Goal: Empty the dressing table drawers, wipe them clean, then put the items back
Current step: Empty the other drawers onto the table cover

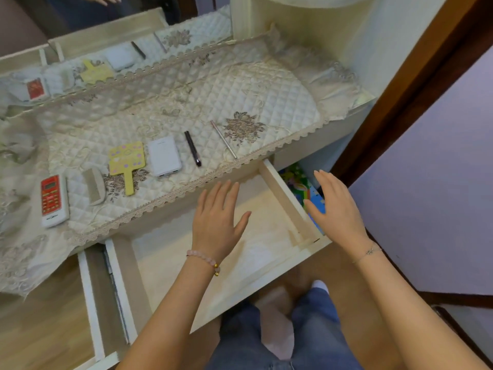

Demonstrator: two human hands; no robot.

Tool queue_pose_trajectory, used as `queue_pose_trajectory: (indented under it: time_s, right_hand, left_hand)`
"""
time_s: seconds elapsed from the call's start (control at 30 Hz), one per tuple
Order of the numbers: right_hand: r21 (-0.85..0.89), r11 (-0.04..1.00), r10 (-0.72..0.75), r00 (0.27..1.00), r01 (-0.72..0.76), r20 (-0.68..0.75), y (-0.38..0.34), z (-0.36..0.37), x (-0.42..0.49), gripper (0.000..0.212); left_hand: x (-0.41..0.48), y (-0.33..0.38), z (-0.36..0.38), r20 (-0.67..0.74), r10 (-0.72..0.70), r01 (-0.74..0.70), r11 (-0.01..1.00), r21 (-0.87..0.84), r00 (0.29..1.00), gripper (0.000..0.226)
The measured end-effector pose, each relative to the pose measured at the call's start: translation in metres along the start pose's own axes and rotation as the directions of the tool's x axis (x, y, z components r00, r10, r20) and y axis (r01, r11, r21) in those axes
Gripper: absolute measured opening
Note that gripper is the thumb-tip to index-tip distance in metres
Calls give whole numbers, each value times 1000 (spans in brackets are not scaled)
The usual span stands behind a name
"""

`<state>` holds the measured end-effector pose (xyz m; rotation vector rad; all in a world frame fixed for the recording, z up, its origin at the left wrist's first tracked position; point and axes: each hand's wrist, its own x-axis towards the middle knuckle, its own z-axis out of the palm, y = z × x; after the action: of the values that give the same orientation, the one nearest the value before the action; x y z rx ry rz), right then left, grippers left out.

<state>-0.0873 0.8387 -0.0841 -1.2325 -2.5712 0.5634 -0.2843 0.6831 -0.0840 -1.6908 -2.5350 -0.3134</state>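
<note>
The right-hand drawer [285, 188] of the dressing table is pulled out, and nothing lies on its pale bottom. My left hand [216, 220] hovers flat over the drawer with fingers spread. My right hand [337, 209] is open too, held just past the drawer's right wall. On the quilted cloth [240, 89] above lie a red and white remote [53, 200], a comb [93, 185], a yellow hand mirror [127, 162], a white power bank [164, 156], a black pen [192, 148] and a thin pink pencil [223, 139].
A second drawer [92, 303] at the left is also pulled out, with a thin dark object along its right side. A mirror [80, 36] stands behind the table top. A colourful mat [301, 188] lies on the floor under the right side. A white wall stands at the right.
</note>
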Motion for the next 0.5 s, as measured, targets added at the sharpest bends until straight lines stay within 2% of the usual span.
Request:
queue_pose_trajectory:
  time_s: [0.17, 0.5]
  right_hand:
    - [-34, 999, -28, 1000, 28, 8, 51, -25, -1, 65]
    - [22, 995, -104, 992, 102, 73, 153, -70, 21, 64]
  left_hand:
    - [14, 52, 8, 31, -11, 10, 999, 52, 999, 63]
    - [57, 161, 30, 59, -103, 99, 993, 60, 993, 63]
